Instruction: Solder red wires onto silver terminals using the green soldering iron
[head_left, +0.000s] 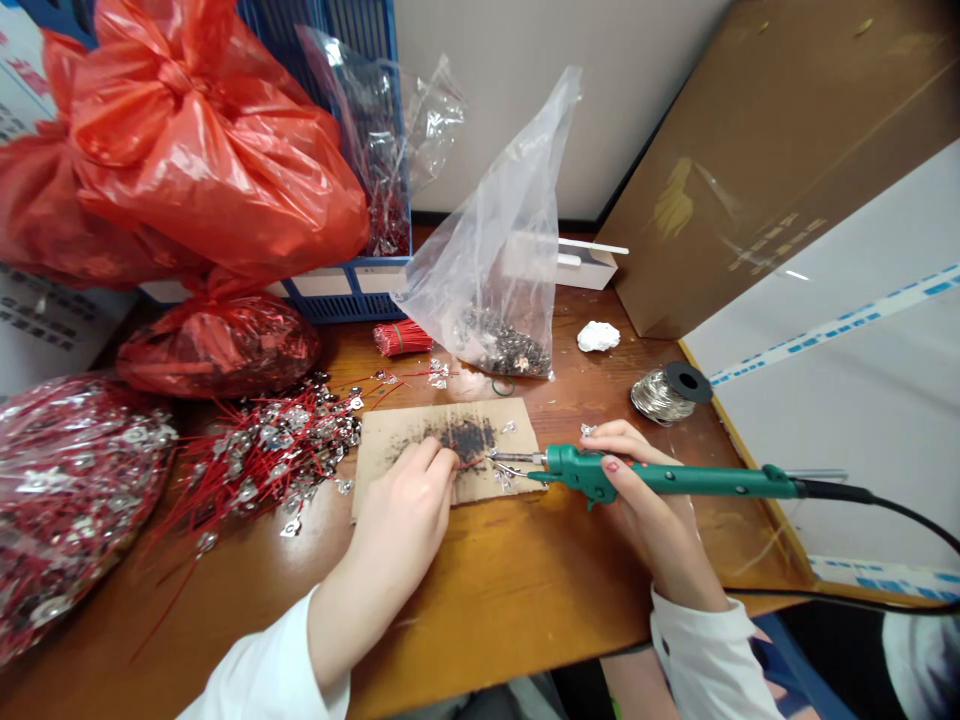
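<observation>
The left hand (409,492) pinches a red wire (472,463), seemingly to steady its end near the tip of the green soldering iron (705,480) the right hand (655,522) grips; scorched cardboard (394,428) beneath likely shields the table (480,600). Beyond, a wire spool (664,396) sits apparently within reach.

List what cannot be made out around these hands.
In the head view:
Left hand: fingertip grip on red wire, hidden by its own fingers.
Green soldering tool: fine detail at its tip, too small.
Black cable: cut off by the right edge.
Upper red bag: contents, hidden by its plastic.
</observation>
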